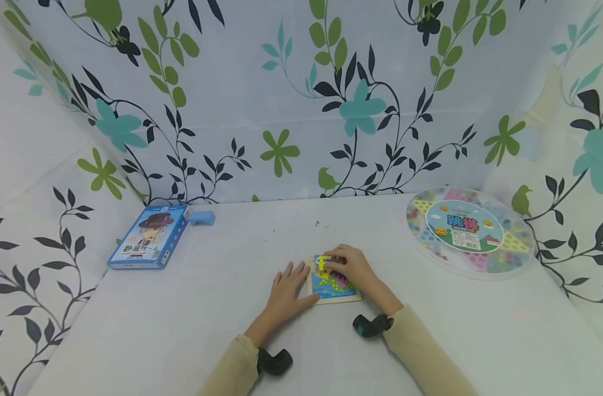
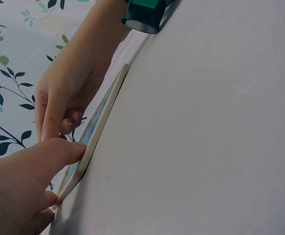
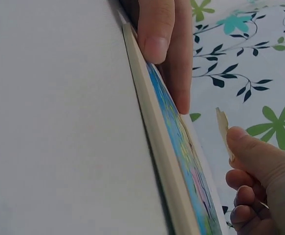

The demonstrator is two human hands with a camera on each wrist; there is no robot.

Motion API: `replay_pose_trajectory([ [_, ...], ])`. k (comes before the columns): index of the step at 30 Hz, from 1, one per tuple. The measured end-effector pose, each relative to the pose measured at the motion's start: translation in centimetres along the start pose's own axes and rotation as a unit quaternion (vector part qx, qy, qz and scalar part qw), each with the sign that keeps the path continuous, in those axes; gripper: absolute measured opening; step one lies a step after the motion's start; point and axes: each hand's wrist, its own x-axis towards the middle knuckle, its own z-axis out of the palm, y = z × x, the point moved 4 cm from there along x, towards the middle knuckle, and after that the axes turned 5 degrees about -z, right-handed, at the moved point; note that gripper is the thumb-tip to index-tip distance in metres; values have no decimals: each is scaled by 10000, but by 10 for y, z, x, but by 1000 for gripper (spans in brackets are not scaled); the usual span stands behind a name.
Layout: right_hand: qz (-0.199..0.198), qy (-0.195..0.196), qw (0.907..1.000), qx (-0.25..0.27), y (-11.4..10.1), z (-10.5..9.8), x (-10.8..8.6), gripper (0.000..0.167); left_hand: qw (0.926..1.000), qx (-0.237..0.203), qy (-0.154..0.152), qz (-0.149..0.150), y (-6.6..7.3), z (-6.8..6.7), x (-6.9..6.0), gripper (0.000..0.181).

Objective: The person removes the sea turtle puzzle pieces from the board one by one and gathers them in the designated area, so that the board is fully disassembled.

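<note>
Tabletop [image 1: 192, 330]: puzzle [image 1: 331, 290] between hands [image 1: 285, 295] [image 1: 355, 269].

2 long sleeves, both plain pale beige: the right sleeve [image 1: 425, 346] and, to the left of it, the left sleeve [image 1: 229, 368], lightly creased. At the right sleeve's end sits a black wrist camera [image 1: 372, 325] – stubby, bent like an elbow, its barrel marked with a green patch [image 2: 146, 3]. Left of the right sleeve is a 2nd black camera [image 1: 275, 362], similarly bent. Beyond the right sleeve, the right hand [image 1: 352, 268] is bare.
</note>
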Motion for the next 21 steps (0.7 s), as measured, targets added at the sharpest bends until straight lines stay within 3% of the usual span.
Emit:
replay_pose_trajectory([
  [6, 65, 147, 9998, -132, 2, -18, -3, 28, 9998, -78, -175, -12, -3, 0, 0, 72],
  [11, -144, 266, 9990, -323, 7, -34, -10, 27, 9996, -162, -235, 15, -4, -2, -1, 72],
  [21, -372, 604, 9959, -567, 29, -62, -26, 26, 9998, -122, -152, 107, -3, -5, -3, 71],
])
